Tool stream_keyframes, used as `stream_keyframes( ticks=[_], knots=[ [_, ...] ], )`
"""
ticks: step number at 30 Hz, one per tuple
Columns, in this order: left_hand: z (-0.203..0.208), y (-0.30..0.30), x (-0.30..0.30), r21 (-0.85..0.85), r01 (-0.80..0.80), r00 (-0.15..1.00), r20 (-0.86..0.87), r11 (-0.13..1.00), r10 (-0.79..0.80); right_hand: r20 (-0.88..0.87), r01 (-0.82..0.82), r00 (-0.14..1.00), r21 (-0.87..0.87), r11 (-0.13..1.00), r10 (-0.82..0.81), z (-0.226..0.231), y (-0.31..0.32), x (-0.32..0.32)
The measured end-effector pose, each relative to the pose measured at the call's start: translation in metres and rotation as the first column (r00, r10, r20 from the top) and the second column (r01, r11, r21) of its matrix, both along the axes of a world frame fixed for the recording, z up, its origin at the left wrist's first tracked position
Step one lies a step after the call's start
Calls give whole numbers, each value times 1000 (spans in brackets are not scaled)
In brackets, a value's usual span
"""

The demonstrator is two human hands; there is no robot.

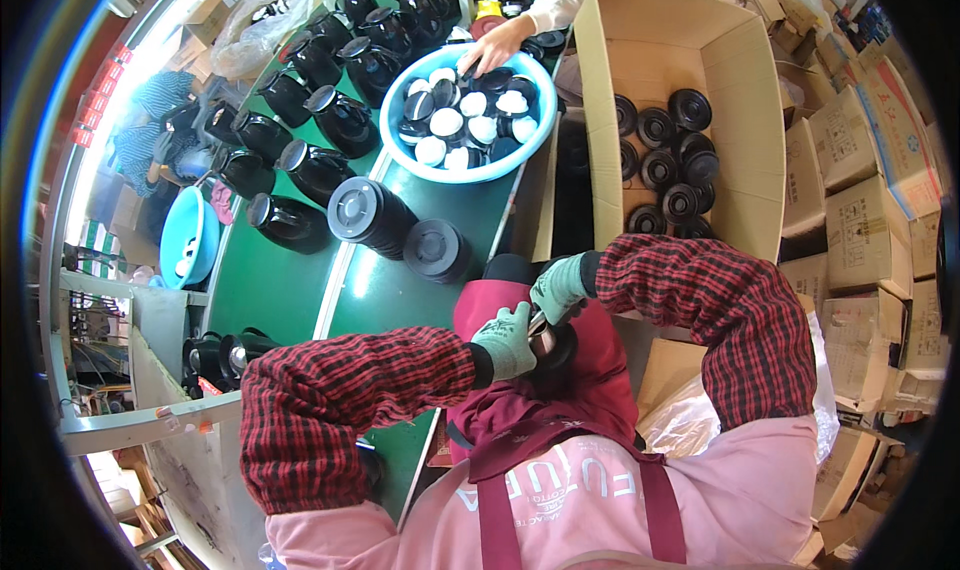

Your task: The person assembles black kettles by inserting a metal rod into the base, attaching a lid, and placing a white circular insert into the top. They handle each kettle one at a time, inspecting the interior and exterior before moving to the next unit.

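Both my hands wear green gloves and meet over my lap, in front of the dark red apron. My left hand (507, 341) is closed on a dark round piece (553, 351) with a pale, shiny part near the fingers. Just above it to the right, my right hand (560, 290) grips the same piece from its far side. The fingers hide much of it, so its exact kind cannot be made out. Nearest beyond the hands are a stack of black round lids (437, 245) and a taller stack (362, 207) on the green work surface (375, 300).
A co-worker's hand (493, 45) reaches into a blue basin (468, 177) of black and white round parts. Several glossy black jugs (340, 120) stand at the far left. An open cardboard box (745, 150) with black round lids (660, 170) is right; stacked cartons (865, 230) lie beyond.
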State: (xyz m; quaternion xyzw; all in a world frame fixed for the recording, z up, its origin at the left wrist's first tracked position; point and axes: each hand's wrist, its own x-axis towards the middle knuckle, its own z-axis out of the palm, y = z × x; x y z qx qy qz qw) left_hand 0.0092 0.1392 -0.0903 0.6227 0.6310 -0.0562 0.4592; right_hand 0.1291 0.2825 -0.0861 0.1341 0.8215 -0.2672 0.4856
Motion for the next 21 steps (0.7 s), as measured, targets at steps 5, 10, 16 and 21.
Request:
stream_keyframes(
  ticks=[5,10,16,21],
  knots=[
    [-12,84,-51,-391,-45,855,461,920,237,-66,49,997,4,999,-49,0,9,20],
    [-68,101,-77,153,-359,835,494,921,244,-85,-69,993,75,995,76,-16,11,18],
    [-13,4,-7,278,-26,992,122,960,-8,-204,-49,978,20,999,52,-19,11,13],
    [11,-18,20,101,-53,995,-78,994,61,-252,-168,950,83,982,184,-44,-4,20]
  ],
)
